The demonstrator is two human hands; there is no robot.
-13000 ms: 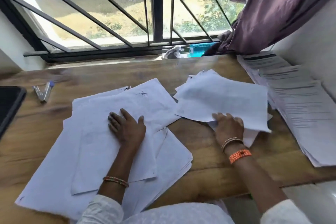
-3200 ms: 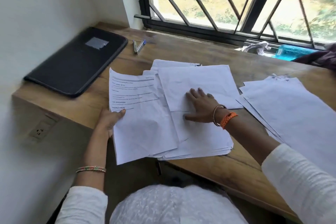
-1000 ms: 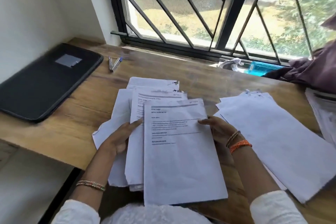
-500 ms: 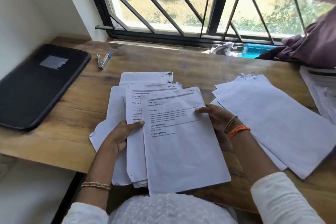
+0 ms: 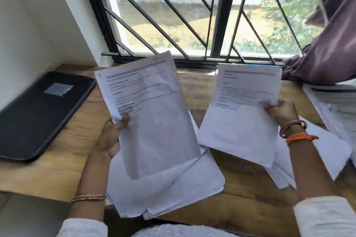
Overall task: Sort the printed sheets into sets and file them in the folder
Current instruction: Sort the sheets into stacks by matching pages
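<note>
Now left hand (image 5: 110, 136) grips a sheaf (image 5: 154, 121), right hand (image 5: 282, 110) pinches one sheet (image 5: 240, 117); folder (image 5: 38, 113) seemingly closed.

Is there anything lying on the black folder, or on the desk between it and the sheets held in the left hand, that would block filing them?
Nothing visible does. The black folder lies shut and bare on the desk, left of the sheets gripped by the left hand; only bare wood shows between them.
</note>
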